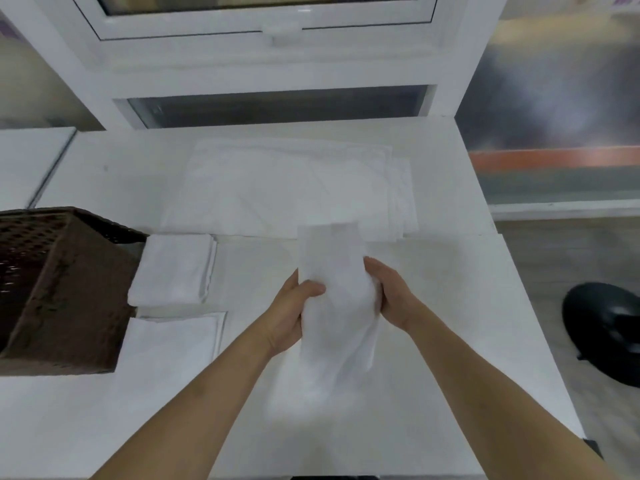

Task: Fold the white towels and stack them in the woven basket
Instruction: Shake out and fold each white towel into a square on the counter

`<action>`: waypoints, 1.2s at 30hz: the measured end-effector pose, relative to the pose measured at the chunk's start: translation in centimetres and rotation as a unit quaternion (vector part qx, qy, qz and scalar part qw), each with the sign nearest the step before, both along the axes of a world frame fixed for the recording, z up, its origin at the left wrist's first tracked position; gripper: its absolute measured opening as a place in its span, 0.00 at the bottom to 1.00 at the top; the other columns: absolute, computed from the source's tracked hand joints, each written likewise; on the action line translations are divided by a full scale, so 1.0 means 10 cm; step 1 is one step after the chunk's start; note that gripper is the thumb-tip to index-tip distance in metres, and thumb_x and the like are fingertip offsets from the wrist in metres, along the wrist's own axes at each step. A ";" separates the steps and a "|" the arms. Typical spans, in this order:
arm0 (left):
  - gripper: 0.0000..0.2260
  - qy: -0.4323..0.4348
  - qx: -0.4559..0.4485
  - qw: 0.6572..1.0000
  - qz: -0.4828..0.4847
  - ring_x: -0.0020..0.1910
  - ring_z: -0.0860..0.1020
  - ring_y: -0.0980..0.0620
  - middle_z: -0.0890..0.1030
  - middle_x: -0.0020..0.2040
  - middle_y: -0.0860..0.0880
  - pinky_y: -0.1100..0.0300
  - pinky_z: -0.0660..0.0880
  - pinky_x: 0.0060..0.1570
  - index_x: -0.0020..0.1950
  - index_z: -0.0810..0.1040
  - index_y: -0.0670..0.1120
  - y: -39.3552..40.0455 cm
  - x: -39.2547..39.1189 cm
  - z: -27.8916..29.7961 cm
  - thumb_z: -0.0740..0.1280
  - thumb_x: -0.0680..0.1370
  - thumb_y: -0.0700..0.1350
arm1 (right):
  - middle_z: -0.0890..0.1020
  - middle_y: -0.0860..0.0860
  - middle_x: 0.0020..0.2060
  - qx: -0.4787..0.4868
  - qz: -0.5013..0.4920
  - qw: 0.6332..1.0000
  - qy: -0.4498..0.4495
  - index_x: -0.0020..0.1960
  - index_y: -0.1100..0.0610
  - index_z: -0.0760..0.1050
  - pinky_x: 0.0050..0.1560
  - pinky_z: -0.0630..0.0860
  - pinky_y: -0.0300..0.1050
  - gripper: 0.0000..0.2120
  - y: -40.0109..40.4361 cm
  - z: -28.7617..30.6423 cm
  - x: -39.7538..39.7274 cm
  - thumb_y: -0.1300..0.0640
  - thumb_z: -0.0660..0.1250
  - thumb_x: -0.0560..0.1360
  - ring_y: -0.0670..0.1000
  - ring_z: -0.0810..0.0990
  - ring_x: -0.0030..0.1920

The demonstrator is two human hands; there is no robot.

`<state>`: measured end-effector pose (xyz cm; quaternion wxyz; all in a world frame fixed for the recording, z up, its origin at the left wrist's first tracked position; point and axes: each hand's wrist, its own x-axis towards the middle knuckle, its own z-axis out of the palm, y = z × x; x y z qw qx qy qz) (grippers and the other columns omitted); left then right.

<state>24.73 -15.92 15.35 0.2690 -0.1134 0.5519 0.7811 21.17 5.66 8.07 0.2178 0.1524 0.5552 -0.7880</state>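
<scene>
While left hand (294, 306) and right hand (391, 296) grip it, towel (336, 327) blurs below.

Table: I see a white table (450, 306) under everything.
Window: white window frame (277, 74) behind it.
Floor: black shoe (602, 327) at right.

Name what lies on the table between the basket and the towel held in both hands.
In the head view, two folded towels lie beside the basket; then bare table up to the held towel.
</scene>
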 end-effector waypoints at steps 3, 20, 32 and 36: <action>0.18 0.066 -0.058 0.996 0.002 0.62 0.81 0.44 0.83 0.62 0.47 0.46 0.78 0.62 0.69 0.74 0.49 -0.06 -0.15 0.19 0.65 0.80 0.36 | 0.85 0.58 0.61 0.011 -0.034 0.998 0.046 0.68 0.57 0.79 0.66 0.77 0.56 0.17 0.11 0.23 -0.10 0.56 0.71 0.80 0.60 0.83 0.63; 0.11 0.273 -0.396 0.864 -0.148 0.40 0.78 0.69 0.80 0.39 0.66 0.70 0.69 0.39 0.43 0.73 0.57 -0.59 0.29 -0.21 0.74 0.78 0.47 | 0.86 0.35 0.51 0.397 0.051 0.897 0.185 0.56 0.45 0.82 0.58 0.78 0.39 0.09 0.39 0.40 0.86 0.47 0.74 0.77 0.36 0.83 0.55; 0.08 0.140 -0.415 0.890 -0.131 0.43 0.83 0.59 0.84 0.46 0.56 0.61 0.74 0.42 0.44 0.74 0.58 -0.53 0.50 -0.89 0.70 0.80 0.50 | 0.79 0.44 0.33 0.426 0.053 0.900 0.069 0.45 0.54 0.70 0.38 0.72 0.47 0.12 0.25 -0.19 1.25 0.50 0.68 0.82 0.45 0.75 0.34; 0.09 0.111 -0.455 0.876 -0.118 0.42 0.81 0.53 0.82 0.45 0.56 0.56 0.75 0.39 0.45 0.72 0.55 -0.39 0.21 -1.02 0.65 0.81 0.57 | 0.79 0.47 0.36 0.489 0.046 0.870 0.038 0.48 0.51 0.66 0.36 0.72 0.51 0.13 0.18 -0.27 0.96 0.43 0.62 0.83 0.51 0.78 0.35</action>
